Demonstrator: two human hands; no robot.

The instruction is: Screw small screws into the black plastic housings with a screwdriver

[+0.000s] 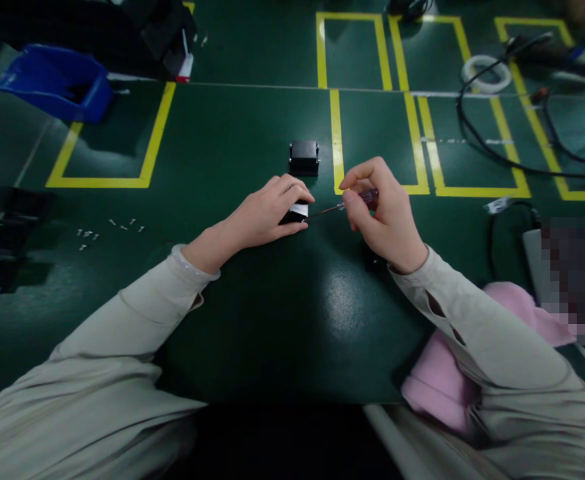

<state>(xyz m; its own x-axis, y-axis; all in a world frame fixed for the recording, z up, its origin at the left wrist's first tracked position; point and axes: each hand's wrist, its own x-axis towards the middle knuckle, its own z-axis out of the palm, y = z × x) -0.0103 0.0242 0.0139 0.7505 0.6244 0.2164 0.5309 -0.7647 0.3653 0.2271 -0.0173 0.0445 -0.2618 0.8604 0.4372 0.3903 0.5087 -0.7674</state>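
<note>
My left hand [277, 210] is closed around a small black box-shaped part [298, 211] with a pale label face, pressing it on the green table. Between the fingers and thumb of my right hand [382, 210] is the handle of a screwdriver [369, 196]. Its thin shaft points left, and the tip reaches the right edge of the held part near a small screw; whether it sits in the screw head I cannot tell. A similar black part [304, 157] stands just beyond my left hand. Another dark piece [373, 259] is partly hidden below my right wrist.
Several loose screws [88, 235] lie to the left, near a group of black parts [2, 233]. A blue bin [59, 81] is at the back left. Black cables [482, 137] and a white ring-shaped roll [486, 73] lie at the back right. Pink cloth [442, 383] is beside my right forearm.
</note>
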